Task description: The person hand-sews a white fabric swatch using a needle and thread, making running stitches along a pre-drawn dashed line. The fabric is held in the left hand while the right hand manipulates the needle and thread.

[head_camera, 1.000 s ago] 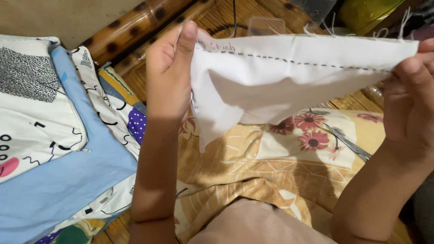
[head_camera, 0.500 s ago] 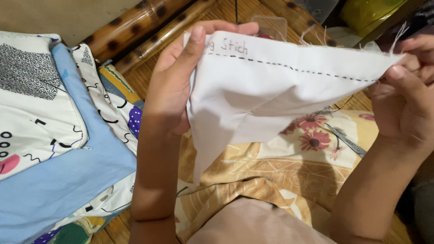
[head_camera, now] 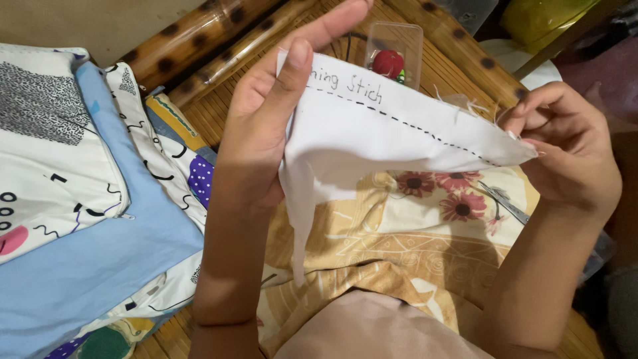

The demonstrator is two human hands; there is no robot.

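A piece of white cloth point(head_camera: 372, 136) with a dashed black line of stitches and handwriting along its top is stretched between my hands. My left hand point(head_camera: 266, 113) pinches its left edge, thumb on the front and fingers behind. My right hand point(head_camera: 565, 149) pinches the frayed right corner with its fingertips. The cloth's lower part hangs loose over a floral yellow cloth point(head_camera: 412, 233) on my lap.
A small clear plastic box point(head_camera: 395, 53) with a red round thing inside sits on the bamboo surface point(head_camera: 212, 40) behind the cloth. Small metal scissors point(head_camera: 505, 203) lie on the floral cloth. Patterned and blue pillows point(head_camera: 80, 219) are stacked at the left.
Both hands lowered the white cloth and my right hand moved left and down, so the cloth is less stretched. The plastic box behind it is now uncovered.
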